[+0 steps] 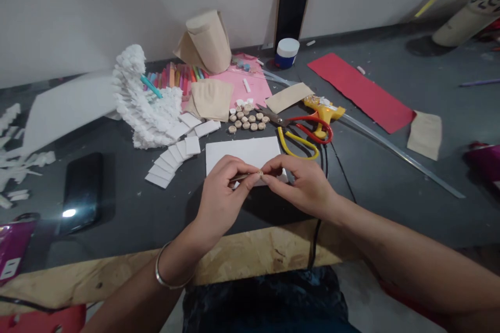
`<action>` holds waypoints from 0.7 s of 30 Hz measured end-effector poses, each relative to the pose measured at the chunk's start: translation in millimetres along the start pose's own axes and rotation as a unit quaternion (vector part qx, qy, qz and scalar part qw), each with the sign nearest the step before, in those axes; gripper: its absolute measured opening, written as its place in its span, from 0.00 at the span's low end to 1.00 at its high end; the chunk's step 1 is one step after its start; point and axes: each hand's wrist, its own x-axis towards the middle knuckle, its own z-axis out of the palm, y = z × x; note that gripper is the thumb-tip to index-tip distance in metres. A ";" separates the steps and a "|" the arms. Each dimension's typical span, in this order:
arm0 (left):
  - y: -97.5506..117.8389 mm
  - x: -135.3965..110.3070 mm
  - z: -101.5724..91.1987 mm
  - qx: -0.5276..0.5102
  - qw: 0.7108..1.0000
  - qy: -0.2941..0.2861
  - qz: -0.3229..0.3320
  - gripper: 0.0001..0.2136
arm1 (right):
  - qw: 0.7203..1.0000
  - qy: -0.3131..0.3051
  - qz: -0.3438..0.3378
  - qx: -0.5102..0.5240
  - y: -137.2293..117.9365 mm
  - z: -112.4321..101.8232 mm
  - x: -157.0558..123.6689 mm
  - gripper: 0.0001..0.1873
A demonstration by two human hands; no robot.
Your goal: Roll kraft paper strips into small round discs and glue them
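My left hand (pixel 222 195) and my right hand (pixel 302 184) meet over the near edge of a white foam sheet (pixel 244 151) on the dark table. Both are closed in a pinch on one small thin roll or stick (pixel 250 175) held level between them; its tan tip shows at the fingertips. I cannot name the piece for sure. A bangle circles my left wrist. Just beyond the sheet lies a cluster of small tan round discs (pixel 248 118).
Red-and-yellow scissors (pixel 308 127) and a yellow glue gun (pixel 324 109) lie at right, its cord running to the table edge. White foam squares (pixel 172 158) fan out beside a white foam swan (pixel 140 99). A black phone (pixel 82 190) lies left, red paper (pixel 361 91) back right.
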 end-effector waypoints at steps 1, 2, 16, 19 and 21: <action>-0.3 0.2 0.0 -0.004 1.000 0.000 0.000 0.02 | 1.000 0.003 -0.009 -0.008 -0.3 0.2 0.1 0.02; -0.5 0.4 0.0 -0.007 1.000 0.000 -0.001 0.02 | 1.000 0.005 -0.015 -0.013 -0.5 0.3 0.2 0.02; 1.5 2.1 -2.2 -0.012 1.000 -0.007 -0.004 0.02 | 1.000 -0.004 0.009 0.008 1.1 -0.8 1.8 0.02; 1.4 2.4 -3.2 -0.003 1.000 -0.024 0.001 0.05 | 1.000 0.009 0.017 0.012 0.3 -0.5 2.3 0.01; 1.1 2.6 -3.6 -0.005 1.000 -0.029 0.002 0.05 | 1.000 0.012 0.012 0.014 0.1 -0.7 2.3 0.02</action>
